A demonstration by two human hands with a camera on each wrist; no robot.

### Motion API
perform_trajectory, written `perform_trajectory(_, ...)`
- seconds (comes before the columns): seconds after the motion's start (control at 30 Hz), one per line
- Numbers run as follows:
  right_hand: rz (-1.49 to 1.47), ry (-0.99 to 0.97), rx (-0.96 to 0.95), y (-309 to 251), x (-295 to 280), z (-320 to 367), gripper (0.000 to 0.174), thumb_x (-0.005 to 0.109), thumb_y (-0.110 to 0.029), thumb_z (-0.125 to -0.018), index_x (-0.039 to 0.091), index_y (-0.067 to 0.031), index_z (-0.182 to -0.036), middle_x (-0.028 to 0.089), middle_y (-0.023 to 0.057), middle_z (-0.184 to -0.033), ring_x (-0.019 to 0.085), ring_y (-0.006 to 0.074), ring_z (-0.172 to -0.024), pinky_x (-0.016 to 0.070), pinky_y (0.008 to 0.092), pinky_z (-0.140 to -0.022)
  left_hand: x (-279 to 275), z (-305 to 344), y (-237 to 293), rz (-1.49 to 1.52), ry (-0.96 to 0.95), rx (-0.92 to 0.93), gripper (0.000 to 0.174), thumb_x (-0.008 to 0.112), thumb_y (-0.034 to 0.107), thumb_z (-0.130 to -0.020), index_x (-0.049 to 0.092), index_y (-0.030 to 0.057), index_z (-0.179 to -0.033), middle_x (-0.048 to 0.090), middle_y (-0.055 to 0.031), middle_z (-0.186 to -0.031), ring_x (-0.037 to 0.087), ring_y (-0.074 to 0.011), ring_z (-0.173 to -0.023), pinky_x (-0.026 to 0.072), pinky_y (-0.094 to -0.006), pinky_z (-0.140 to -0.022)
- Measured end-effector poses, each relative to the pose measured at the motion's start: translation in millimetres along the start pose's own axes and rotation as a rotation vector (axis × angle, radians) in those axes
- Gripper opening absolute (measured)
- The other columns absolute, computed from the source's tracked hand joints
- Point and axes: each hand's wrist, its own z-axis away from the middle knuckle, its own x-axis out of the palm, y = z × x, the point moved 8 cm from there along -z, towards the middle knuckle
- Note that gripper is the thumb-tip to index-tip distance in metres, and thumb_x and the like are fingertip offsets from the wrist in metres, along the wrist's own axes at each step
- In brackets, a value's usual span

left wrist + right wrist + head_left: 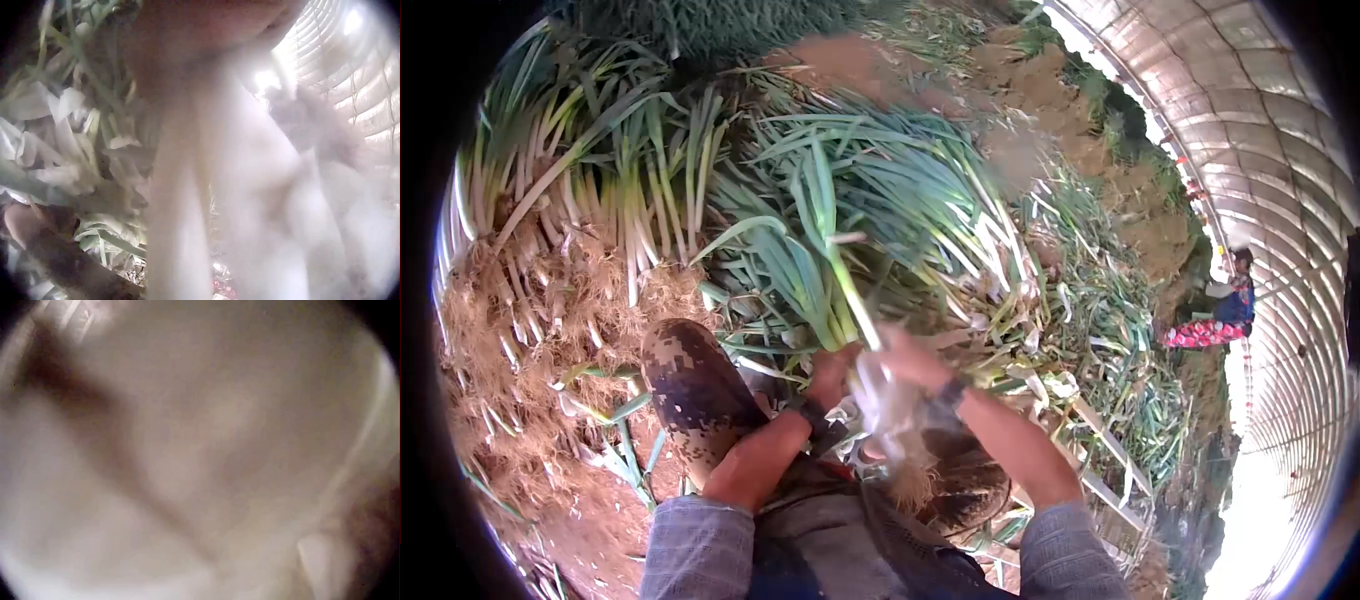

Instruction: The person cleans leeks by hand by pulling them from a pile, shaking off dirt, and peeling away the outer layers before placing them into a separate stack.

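Note:
Green onions with long green leaves point away from my lap. My left hand grips them where the leaves turn pale. Beside it, my right hand is blurred, its fingers round a white stalk. Between the wrists hang blurred white shanks, with brown roots below them over a boot. In the left wrist view, pale stalks run down from the fingers. A pale, blurred surface close to the lens fills most of the right wrist view.
A big pile of rooted green onions lies on the left; a bundle with pale ends lies ahead. Stripped leaves and skins litter the right side, near a wooden bar. Another person is far right under the arched roof.

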Motion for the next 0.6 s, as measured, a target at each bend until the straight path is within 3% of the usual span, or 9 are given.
perform_trajectory(0.07, 0.25, 0.019, -0.227, 27, 30, 8, 0.044, 0.061, -0.018, -0.089, 0.047, 0.0041, -0.125, 0.064, 0.0186, -0.09, 0.062, 0.0201, -0.07, 0.0513, 0.0357, -0.057, -35, -39, -25, -0.004, 0.072, 0.157, 0.026, 0.064, 0.013, -0.087, 0.06, -0.0044, -0.106, 0.065, -0.0115, -0.093, 0.063, -0.0216, -0.078, 0.0531, -0.0362, -0.071)
perform_trajectory(0.13, 0.275, -0.026, -0.157, 57, 40, 16, 0.041, 0.059, -0.02, -0.09, 0.048, 0.0037, -0.122, 0.063, 0.0192, -0.084, 0.062, 0.0251, -0.067, 0.0505, 0.04, -0.057, -49, -40, -30, -0.111, 0.121, 0.051, 0.027, 0.06, 0.022, -0.089, 0.06, 0.0001, -0.105, 0.063, -0.0096, -0.091, 0.062, -0.0212, -0.079, 0.0523, -0.0352, -0.074)
perform_trajectory(0.2, 0.307, -0.034, -0.085, 71, 37, 24, 0.039, 0.057, -0.022, -0.092, 0.048, 0.0033, -0.12, 0.063, 0.0197, -0.078, 0.062, 0.0301, -0.064, 0.0497, 0.0443, -0.058, -55, -62, -54, 0.178, 0.118, -0.065, 0.03, 0.058, 0.033, -0.091, 0.059, 0.0058, -0.104, 0.062, -0.0085, -0.089, 0.062, -0.0209, -0.08, 0.0518, -0.0349, -0.077)
perform_trajectory(0.27, 0.514, 0.088, -0.242, 59, 37, 24, 0.035, 0.053, -0.024, -0.094, 0.048, 0.0043, -0.114, 0.061, 0.0227, -0.07, 0.061, 0.0381, -0.06, 0.0476, 0.0505, -0.057, -39, -51, -50, 0.219, 0.06, -0.064, 0.033, 0.06, 0.035, -0.089, 0.06, 0.0058, -0.103, 0.06, -0.0071, -0.087, 0.06, -0.0207, -0.077, 0.0514, -0.0359, -0.072)
perform_trajectory(0.3, 0.556, 0.073, -0.211, 59, 38, 22, 0.034, 0.052, -0.025, -0.094, 0.047, 0.0045, -0.111, 0.06, 0.0258, -0.071, 0.061, 0.0405, -0.06, 0.0464, 0.0507, -0.055, -27, -37, -37, 0.272, 0.02, -0.051, 0.036, 0.063, 0.038, -0.087, 0.06, 0.0058, -0.101, 0.058, -0.0057, -0.084, 0.059, -0.0206, -0.074, 0.051, -0.0368, -0.068)
perform_trajectory(0.4, 0.556, 0.107, -0.219, 62, 39, 15, 0.034, 0.051, -0.025, -0.094, 0.046, 0.0044, -0.11, 0.059, 0.027, -0.071, 0.061, 0.0403, -0.061, 0.0461, 0.0503, -0.056, -28, -45, -39, 0.322, 0.071, -0.048, 0.04, 0.072, 0.039, -0.082, 0.06, 0.0049, -0.1, 0.057, -0.0054, -0.082, 0.057, -0.0199, -0.071, 0.0507, -0.0379, -0.064)
perform_trajectory(0.47, 0.553, 0.104, -0.254, 61, 40, 13, 0.034, 0.051, -0.024, -0.094, 0.046, 0.0046, -0.111, 0.06, 0.0244, -0.072, 0.062, 0.037, -0.06, 0.0463, 0.0495, -0.056, -33, -50, -31, 0.012, 0.034, 0.072, 0.039, 0.075, 0.032, -0.079, 0.06, 0.0034, -0.101, 0.059, -0.0061, -0.084, 0.057, -0.0189, -0.072, 0.0507, -0.0384, -0.064)
perform_trajectory(0.53, 0.548, 0.106, -0.286, 59, 42, 21, 0.034, 0.051, -0.024, -0.094, 0.046, 0.0049, -0.113, 0.061, 0.0219, -0.072, 0.062, 0.0338, -0.06, 0.0466, 0.0488, -0.056, -39, -62, -23, -0.014, 0.071, 0.055, 0.039, 0.075, 0.031, -0.078, 0.06, 0.0024, -0.101, 0.06, -0.0066, -0.084, 0.057, -0.0185, -0.07, 0.05, -0.0374, -0.063)
perform_trajectory(0.6, 0.025, -0.169, -0.004, 47, 61, 57, 0.031, 0.049, -0.02, -0.094, 0.049, 0.0059, -0.111, 0.062, 0.0132, -0.074, 0.06, 0.0248, -0.059, 0.0468, 0.0453, -0.053, -50, -80, -10, -0.027, 0.088, 0.073, 0.035, 0.075, 0.028, -0.076, 0.062, 0.0008, -0.094, 0.061, -0.0069, -0.078, 0.056, -0.0181, -0.061, 0.0479, -0.0338, -0.057)
